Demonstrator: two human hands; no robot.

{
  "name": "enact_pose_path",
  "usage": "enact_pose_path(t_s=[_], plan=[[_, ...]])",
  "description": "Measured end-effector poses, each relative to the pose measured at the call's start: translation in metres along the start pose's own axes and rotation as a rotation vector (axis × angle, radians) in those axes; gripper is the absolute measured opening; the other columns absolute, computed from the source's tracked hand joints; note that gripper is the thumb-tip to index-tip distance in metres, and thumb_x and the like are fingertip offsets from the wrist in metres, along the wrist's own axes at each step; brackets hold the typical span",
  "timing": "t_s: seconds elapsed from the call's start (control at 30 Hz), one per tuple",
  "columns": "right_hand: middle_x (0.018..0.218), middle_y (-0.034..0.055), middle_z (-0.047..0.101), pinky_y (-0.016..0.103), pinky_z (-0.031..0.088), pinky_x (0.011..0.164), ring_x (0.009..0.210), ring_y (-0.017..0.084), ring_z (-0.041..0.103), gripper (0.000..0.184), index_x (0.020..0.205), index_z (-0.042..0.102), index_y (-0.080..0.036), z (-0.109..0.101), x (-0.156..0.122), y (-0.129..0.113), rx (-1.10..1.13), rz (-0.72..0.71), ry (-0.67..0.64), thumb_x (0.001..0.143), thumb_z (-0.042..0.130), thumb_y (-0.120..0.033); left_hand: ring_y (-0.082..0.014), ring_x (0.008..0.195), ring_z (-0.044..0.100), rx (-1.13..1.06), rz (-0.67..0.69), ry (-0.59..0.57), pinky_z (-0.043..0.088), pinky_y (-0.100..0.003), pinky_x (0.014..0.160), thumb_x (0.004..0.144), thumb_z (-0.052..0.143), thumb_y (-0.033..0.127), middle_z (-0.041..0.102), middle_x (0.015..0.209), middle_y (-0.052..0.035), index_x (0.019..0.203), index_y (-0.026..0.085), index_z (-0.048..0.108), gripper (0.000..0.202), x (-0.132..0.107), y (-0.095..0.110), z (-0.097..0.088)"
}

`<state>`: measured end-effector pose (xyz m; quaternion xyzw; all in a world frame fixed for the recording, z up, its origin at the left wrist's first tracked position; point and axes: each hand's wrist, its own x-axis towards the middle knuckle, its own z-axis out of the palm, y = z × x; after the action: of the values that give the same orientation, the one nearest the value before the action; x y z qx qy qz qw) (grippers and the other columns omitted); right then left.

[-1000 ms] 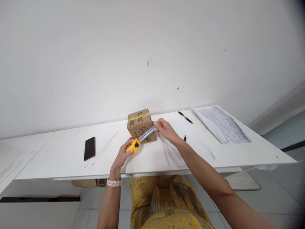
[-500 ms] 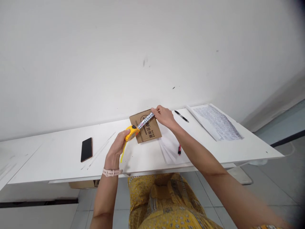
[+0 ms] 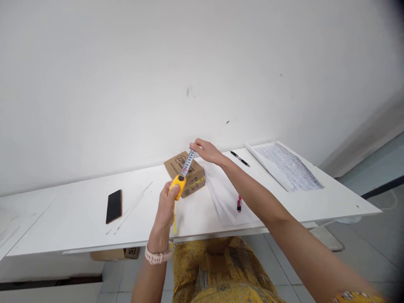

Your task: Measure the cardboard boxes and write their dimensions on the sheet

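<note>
A small cardboard box (image 3: 176,165) lies on the white table (image 3: 78,219) in front of me. My left hand (image 3: 167,206) is closed around a yellow tape measure case (image 3: 178,185) at the box's near edge. The white tape blade (image 3: 188,163) runs from the case across the box top. My right hand (image 3: 205,150) pinches the blade's end at the box's far edge.
A black phone (image 3: 114,205) lies to the left. White paper sheets (image 3: 225,195) with a red pen (image 3: 239,203) lie right of the box. A black pen (image 3: 240,158) and a printed sheet (image 3: 285,165) are farther right. The white wall stands close behind.
The box has been turned so a different face is up. Both hands shifted with the tape, which now runs front to back across the box instead of slanting left to right.
</note>
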<state>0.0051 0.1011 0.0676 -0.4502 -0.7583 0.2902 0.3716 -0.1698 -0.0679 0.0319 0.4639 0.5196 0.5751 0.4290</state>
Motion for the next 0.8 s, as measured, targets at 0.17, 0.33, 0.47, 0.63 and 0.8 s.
enact_pose_path(t_s=[0.17, 0.33, 0.47, 0.63, 0.8], plan=[[0.098, 0.0062, 0.069, 0.031, 0.045, 0.080, 0.090, 0.020, 0.059, 0.033, 0.081, 0.050, -0.022, 0.009, 0.025, -0.013, 0.215, -0.045, -0.204, 0.095, 0.052, -0.052, -0.0220, 0.078, 0.072, -0.323, -0.210, 0.005, 0.055, -0.036, 0.075, 0.072, 0.077, 0.057, 0.073, 0.106, -0.0131, 0.110, 0.014, 0.065, 0.059, -0.033, -0.018, 0.043], [0.092, 0.0039, 0.068, 0.033, 0.046, 0.083, 0.093, 0.022, 0.058, 0.027, 0.087, 0.057, -0.025, 0.023, 0.022, -0.005, 0.364, -0.062, -0.086, 0.091, 0.059, -0.052, -0.0206, 0.073, 0.073, -0.414, -0.288, 0.044, 0.057, -0.032, 0.069, 0.071, 0.077, 0.060, 0.074, 0.102, -0.0128, 0.112, 0.013, 0.065, 0.063, -0.032, -0.028, 0.053], [0.081, 0.0023, 0.063, 0.033, 0.045, 0.075, 0.083, 0.021, 0.056, 0.028, 0.083, 0.056, -0.027, 0.037, 0.029, 0.007, 0.328, -0.067, -0.114, 0.093, 0.055, -0.052, -0.0193, 0.068, 0.073, -0.360, -0.274, 0.087, 0.058, -0.031, 0.069, 0.074, 0.075, 0.056, 0.076, 0.097, -0.0121, 0.106, 0.012, 0.067, 0.055, -0.028, -0.034, 0.029], [0.077, 0.0029, 0.059, 0.031, 0.038, 0.066, 0.071, 0.019, 0.051, 0.034, 0.076, 0.045, -0.024, 0.053, 0.028, 0.020, -0.033, 0.114, -0.166, 0.098, 0.042, -0.050, -0.0177, 0.062, 0.071, -0.311, -0.353, 0.082, 0.058, -0.027, 0.062, 0.072, 0.075, 0.055, 0.078, 0.095, -0.0136, 0.108, 0.010, 0.069, 0.058, -0.040, -0.026, -0.011], [0.079, 0.0026, 0.060, 0.030, 0.033, 0.064, 0.071, 0.018, 0.051, 0.035, 0.074, 0.044, -0.023, 0.049, -0.005, 0.034, -0.013, 0.130, -0.123, 0.097, 0.043, -0.049, -0.0172, 0.064, 0.071, -0.373, -0.402, 0.010, 0.059, -0.027, 0.060, 0.074, 0.076, 0.054, 0.075, 0.112, -0.0156, 0.112, 0.011, 0.068, 0.058, -0.072, -0.018, -0.005]])
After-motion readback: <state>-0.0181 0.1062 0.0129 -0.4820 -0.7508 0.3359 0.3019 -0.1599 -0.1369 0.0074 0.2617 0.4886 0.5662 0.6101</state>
